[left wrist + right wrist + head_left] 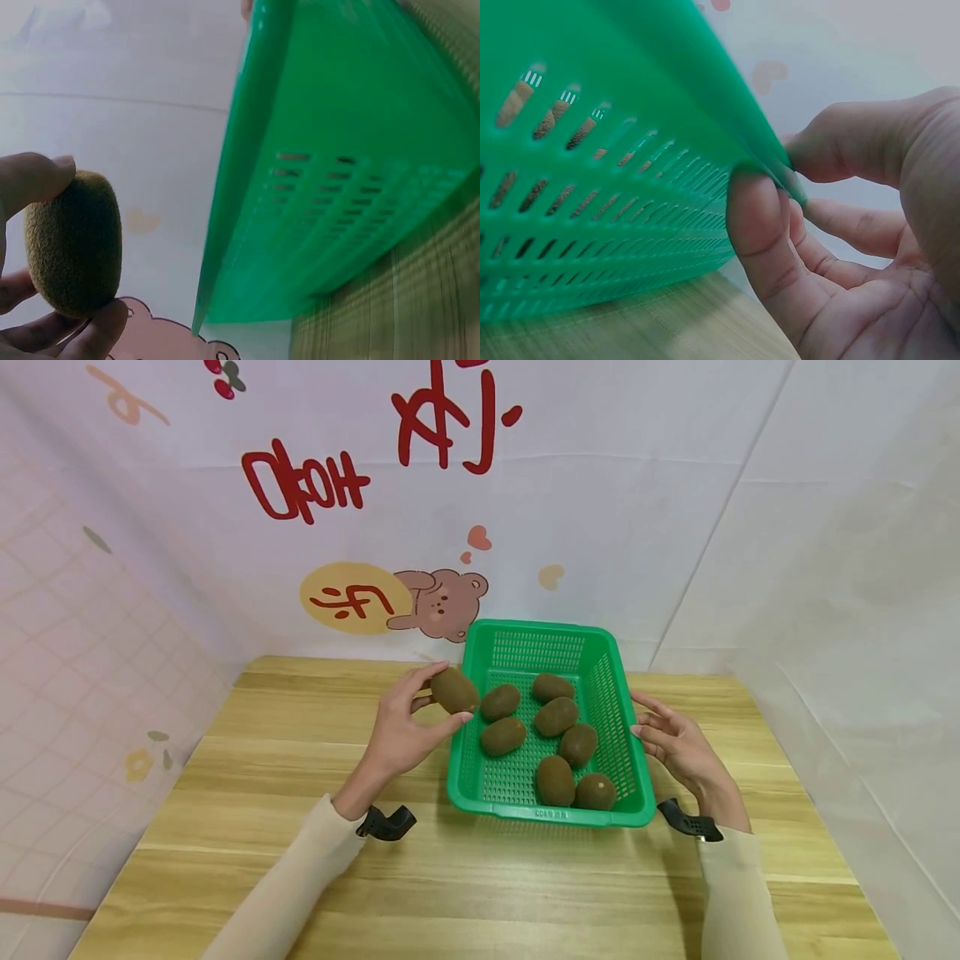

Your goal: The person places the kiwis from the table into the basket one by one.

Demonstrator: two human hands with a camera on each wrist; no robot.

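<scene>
A brown, fuzzy kiwifruit (454, 691) is pinched in my left hand (405, 727), between the thumb and fingers, at the left rim of a green plastic basket (551, 814). In the left wrist view, the held kiwifruit (73, 244) is beside the basket's outer wall (360, 97), apart from it. Several more kiwifruits (557, 717) lie on the basket's floor, mostly along its right side. My right hand (678, 743) grips the right rim. Up close in the right wrist view, its fingertips (754, 202) pinch the rim from outside.
The basket stands on a wood-grain table (315, 860), near its back edge. Behind it hangs a white cloth backdrop (600, 510) with red characters and a printed bear (442, 602). Pale cloth also covers the left and right sides. Black bands (386, 823) are on both wrists.
</scene>
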